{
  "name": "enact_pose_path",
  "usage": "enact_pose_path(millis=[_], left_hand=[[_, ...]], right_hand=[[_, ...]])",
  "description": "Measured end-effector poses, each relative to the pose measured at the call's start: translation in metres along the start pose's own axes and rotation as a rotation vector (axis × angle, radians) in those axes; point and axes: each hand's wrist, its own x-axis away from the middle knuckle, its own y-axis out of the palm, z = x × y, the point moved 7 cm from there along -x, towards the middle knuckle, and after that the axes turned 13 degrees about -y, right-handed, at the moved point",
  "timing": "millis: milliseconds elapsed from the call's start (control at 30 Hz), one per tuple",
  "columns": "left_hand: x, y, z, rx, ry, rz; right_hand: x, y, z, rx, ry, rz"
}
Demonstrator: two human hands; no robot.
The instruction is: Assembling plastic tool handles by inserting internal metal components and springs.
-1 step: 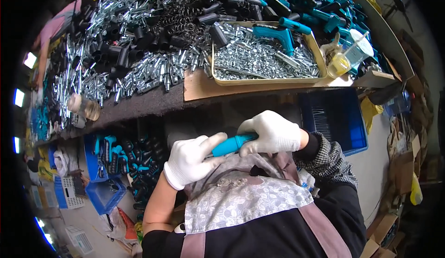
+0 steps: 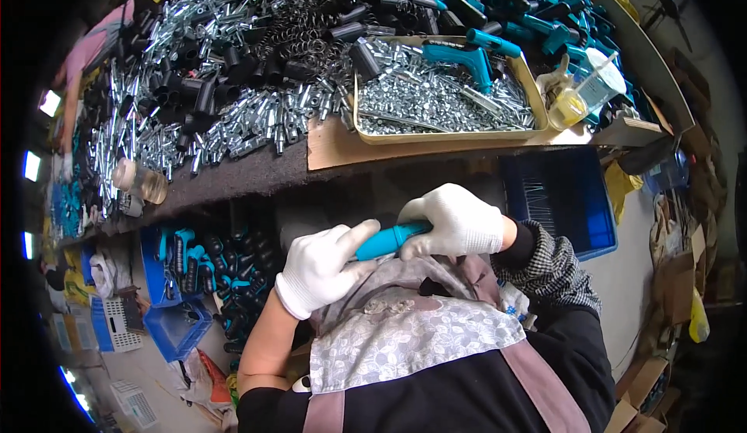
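In front of my apron, both hands in white knitted gloves hold one teal plastic piece, a rounded, tube-like part with a ridge round it. My left hand is closed round its left end, thumb and forefinger along the body. My right hand grips the other end, fingers curled over it. Both ends of the piece are hidden by the gloves. Beyond my hands, on the bench, a shallow cream tray holds small metal parts, with a teal handle-shaped part lying across them.
Heaped metal sleeves, black springs and teal housings cover the bench. A tilted jar lies near its front edge. Blue crates stand below, near finished-looking teal-and-black parts. Another person's arm reaches in at far left.
The teal piece has tilted and shifted very slightly between my hands, with both grips kept. At far left the other person's arm has moved downward in the picture.
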Motion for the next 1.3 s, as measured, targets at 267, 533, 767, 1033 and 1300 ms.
enact_pose_path(millis=[267, 533, 767, 1033, 1300], left_hand=[[-0.005, 0.018, 0.000, 0.038, -0.005, 0.092], [0.000, 0.024, -0.020, 0.107, -0.272, 0.151], [0.004, 0.013, -0.022, 0.139, -0.243, 0.174], [-0.001, -0.005, -0.001, -0.037, 0.043, 0.210], [0.001, 0.000, 0.009, -0.138, 0.098, 0.214]], right_hand=[[-0.020, -0.025, -0.005, -0.037, -0.157, 0.039], [-0.052, -0.102, 0.087, 0.625, 0.125, 0.494], [-0.032, -0.118, 0.075, 0.433, -0.009, 0.771], [-0.019, -0.054, 0.009, -0.118, -0.034, 0.461], [-0.022, 0.001, -0.001, -0.198, -0.031, 0.301]])
